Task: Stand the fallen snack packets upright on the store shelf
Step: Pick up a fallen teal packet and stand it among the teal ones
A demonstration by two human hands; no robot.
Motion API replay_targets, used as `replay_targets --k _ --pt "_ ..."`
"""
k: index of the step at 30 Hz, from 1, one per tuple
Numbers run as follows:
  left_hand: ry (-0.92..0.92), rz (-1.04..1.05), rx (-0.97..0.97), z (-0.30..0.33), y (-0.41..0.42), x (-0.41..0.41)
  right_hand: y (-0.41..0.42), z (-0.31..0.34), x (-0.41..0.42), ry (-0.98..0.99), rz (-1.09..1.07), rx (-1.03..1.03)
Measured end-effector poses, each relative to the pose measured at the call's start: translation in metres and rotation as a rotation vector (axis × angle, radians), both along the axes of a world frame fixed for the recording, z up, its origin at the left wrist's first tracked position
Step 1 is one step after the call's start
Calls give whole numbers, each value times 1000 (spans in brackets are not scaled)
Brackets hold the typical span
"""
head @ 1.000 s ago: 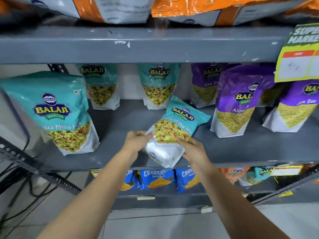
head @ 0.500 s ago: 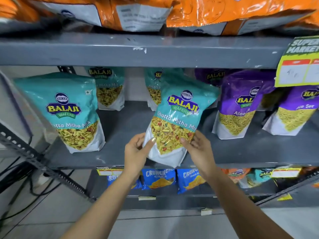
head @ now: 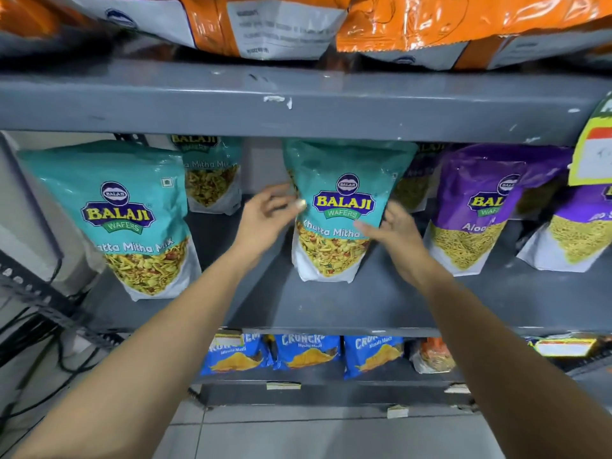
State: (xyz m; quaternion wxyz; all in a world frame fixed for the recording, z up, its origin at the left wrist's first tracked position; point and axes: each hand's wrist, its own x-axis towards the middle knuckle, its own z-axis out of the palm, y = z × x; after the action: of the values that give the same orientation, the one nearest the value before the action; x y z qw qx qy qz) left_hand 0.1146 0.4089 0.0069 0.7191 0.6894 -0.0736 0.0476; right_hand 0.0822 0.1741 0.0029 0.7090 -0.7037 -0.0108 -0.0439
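On the grey metal middle shelf (head: 331, 306), status for you:

Packet: teal plastic Khatta Mitha Mix snack packet (head: 341, 210) stands upright on its white base, centre of the shelf, label facing you.
Your left hand (head: 265, 217): at the packet's left edge, fingers loosely spread, thumb tip touching the packet near the logo. Not wrapped around it.
Your right hand (head: 394, 226): at the packet's lower right, fingers curled partly open, fingertips on or just off the front face. Cannot tell if there is real contact.
Grip: neither hand is closed on the packet; it appears to stand by itself.
Left neighbour: larger-looking teal packet of the same mix (head: 132, 217), upright, nearer the shelf front, well apart from your left hand.
Back row: another teal packet (head: 212, 173) upright behind, between the two.
Right neighbour: purple plastic Aloo Sev packet (head: 477, 210), upright, just beside your right hand.
Above: orange foil bags (head: 414, 24) lying on the top shelf.
Below: blue crisp packets (head: 304, 352) on the lower shelf.
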Motion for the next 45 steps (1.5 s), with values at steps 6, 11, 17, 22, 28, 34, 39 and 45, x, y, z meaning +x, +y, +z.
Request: replay_targets --k 6,11,17,22,28,34,39,45 --pt "-99 114 -80 47 -14 15 2 35 24 -86 -191 157" --pt "-121 121 -48 26 -7 14 -4 15 22 -80 -171 28" --pt "219 -223 243 -39 -9 -2 -14 -52 10 230 245 -233" --pt "175 -143 265 -66 -3 -16 3 -81 0 207 137 -304" --pt "163 -128 241 -65 18 -30 24 -88 -12 165 141 -338" --pt "166 -116 241 -65 23 -35 33 -92 -14 156 122 -326" --pt "169 -98 243 -68 28 -39 36 -97 -14 133 158 -317" --pt "117 99 265 -73 27 -56 17 -91 -21 79 178 -326"
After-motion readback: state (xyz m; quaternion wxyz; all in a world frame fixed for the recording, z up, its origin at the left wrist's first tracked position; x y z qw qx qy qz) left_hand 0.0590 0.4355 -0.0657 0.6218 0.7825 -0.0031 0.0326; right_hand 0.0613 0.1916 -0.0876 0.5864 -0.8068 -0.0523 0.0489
